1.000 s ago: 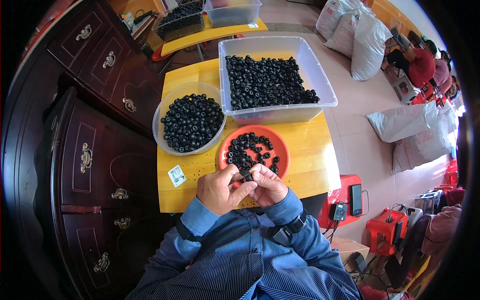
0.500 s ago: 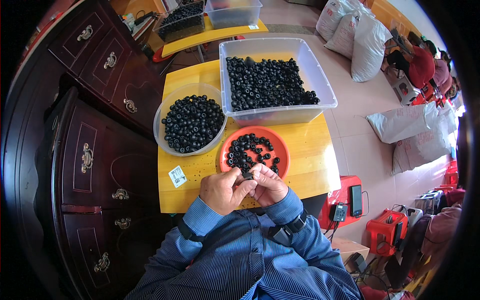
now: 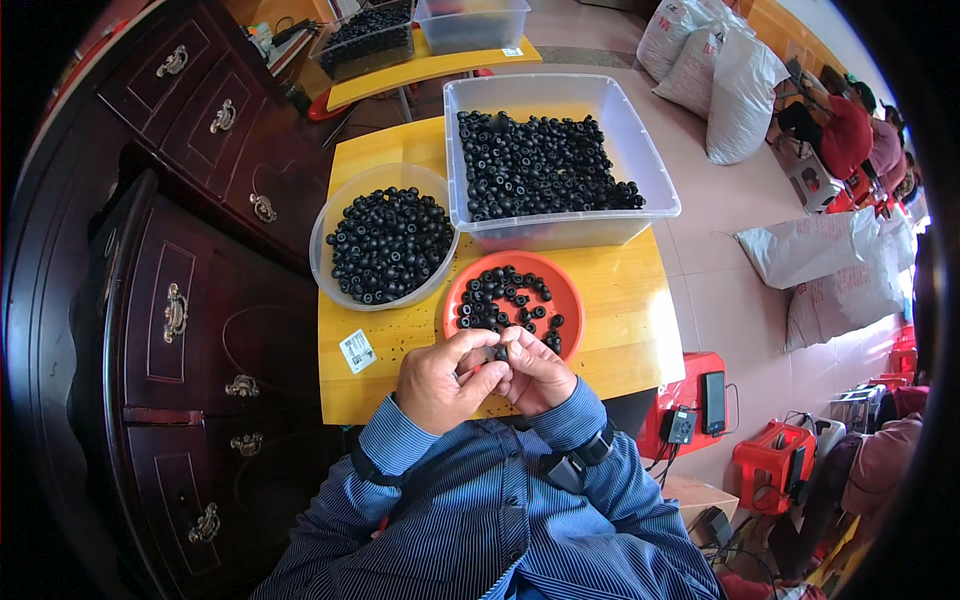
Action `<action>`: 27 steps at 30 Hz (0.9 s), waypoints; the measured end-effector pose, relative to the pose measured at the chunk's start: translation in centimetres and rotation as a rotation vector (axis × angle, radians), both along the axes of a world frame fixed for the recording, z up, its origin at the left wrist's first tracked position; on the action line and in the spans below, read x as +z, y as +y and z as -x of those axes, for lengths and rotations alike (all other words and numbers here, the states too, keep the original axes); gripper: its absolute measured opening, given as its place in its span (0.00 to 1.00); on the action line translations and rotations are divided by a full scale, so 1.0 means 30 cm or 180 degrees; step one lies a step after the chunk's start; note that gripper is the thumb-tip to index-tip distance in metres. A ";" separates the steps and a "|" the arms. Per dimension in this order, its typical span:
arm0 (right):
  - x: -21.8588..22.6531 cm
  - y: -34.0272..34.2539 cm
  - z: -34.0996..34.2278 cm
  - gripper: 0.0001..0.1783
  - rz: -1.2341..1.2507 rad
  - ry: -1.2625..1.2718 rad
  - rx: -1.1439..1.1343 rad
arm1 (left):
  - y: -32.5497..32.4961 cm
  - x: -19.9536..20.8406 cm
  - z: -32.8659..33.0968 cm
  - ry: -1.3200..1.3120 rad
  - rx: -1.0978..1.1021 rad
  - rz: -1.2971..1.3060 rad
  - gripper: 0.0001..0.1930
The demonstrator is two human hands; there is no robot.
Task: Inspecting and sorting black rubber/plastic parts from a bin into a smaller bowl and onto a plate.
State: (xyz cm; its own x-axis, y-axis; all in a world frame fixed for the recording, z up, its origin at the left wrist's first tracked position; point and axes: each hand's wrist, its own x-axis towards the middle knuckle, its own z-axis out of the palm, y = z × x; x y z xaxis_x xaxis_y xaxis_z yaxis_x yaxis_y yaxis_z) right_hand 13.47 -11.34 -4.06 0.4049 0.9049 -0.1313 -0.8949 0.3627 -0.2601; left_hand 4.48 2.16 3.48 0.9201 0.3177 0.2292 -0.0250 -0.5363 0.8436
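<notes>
Moved: held bead [image 3: 502, 353] has turned between the fingertips since half a second ago; the hands have hardly shifted, and the table sits slightly farther right in view.
Right hand: thumb and forefinger pinched on the bead, just above the bowl's near rim.
Left hand [image 3: 437, 387]: together with the right hand [image 3: 541, 380], thumb and forefinger closed round a grey bit [image 3: 487, 353] beside the bead; whether the two are one piece, I cannot tell.
Bowl [image 3: 567, 298]: round, orange, just beyond the hands, with loose black beads [image 3: 487, 291] spread over its floor, thickest toward the left.
Round tub [image 3: 321, 252]: clear, beyond the bowl to the left, heaped with black beads.
Big tub [image 3: 637, 165]: clear, rectangular, behind the bowl; black beads cover most of its floor, and the right side shows bare.
Table [image 3: 615, 300]: yellow, bearing bowl and both tubs; dark crumbs lie about, and a white label [image 3: 357, 351] is near the left edge.
Shirt [image 3: 450, 500]: blue striped, with dark straps round both forearms.
Left side: dark cabinet [image 3: 215, 290] with metal handles.
Right side: white sacks [image 3: 742, 105] on the floor, red stools [image 3: 762, 452], people [image 3: 846, 137] seated farther off.
Far end: second table [image 3: 445, 66], also yellow, holding two more tubs [image 3: 478, 32].
</notes>
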 end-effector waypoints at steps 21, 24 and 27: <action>0.031 -0.018 -0.163 0.24 0.3092 -0.6031 -0.1482 | 0.140 -0.024 0.007 0.1112 0.0460 -0.0814 0.14; -0.009 0.003 -0.171 0.26 0.3419 -0.6431 -0.1341 | 0.094 -0.083 0.054 0.1407 0.0104 -0.0861 0.16; -0.025 0.006 -0.171 0.28 0.3519 -0.6519 -0.1108 | 0.057 -0.125 0.075 0.1503 -0.0144 -0.0803 0.19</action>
